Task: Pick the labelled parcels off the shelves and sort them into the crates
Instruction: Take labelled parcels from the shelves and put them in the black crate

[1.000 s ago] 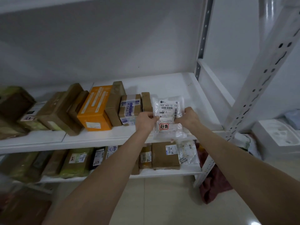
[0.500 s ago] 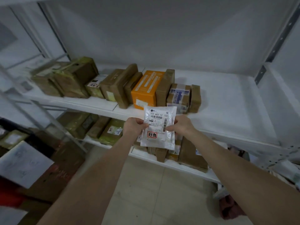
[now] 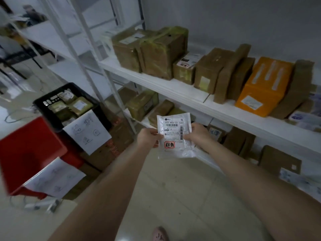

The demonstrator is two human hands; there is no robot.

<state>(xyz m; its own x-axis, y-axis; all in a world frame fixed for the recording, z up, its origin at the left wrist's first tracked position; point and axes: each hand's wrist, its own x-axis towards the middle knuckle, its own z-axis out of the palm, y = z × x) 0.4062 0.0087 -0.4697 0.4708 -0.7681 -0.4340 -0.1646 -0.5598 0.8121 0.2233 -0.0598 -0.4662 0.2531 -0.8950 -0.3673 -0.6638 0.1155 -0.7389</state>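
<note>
Both hands pinch a white plastic parcel (image 3: 174, 136) by its side edges, left hand (image 3: 149, 138) and right hand (image 3: 199, 134), holding it upright in the air before the lower shelf (image 3: 206, 158). Black crate (image 3: 52, 117) and red crate (image 3: 26, 150) sit to the left, each with a paper sign.

A pale tiled floor (image 3: 182, 188) is seen across the lower half, and a plain light wall (image 3: 234, 18) is seen at upper right. A pink slipper (image 3: 160, 234) is partly shown at the bottom edge (only its toe end is in frame). At the left, an upper sheet of paper (image 3: 86, 131) with handwritten marks is seen, and a lower sheet of paper (image 3: 55, 178) is seen nearer, its marks blurred. A thin cable (image 3: 12, 117) is looped on the floor at far left. Dark-framed furniture (image 3: 17, 56) is made out beyond it, and a person (image 3: 33, 14) is glimpsed at top left, too blurred for detail.
</note>
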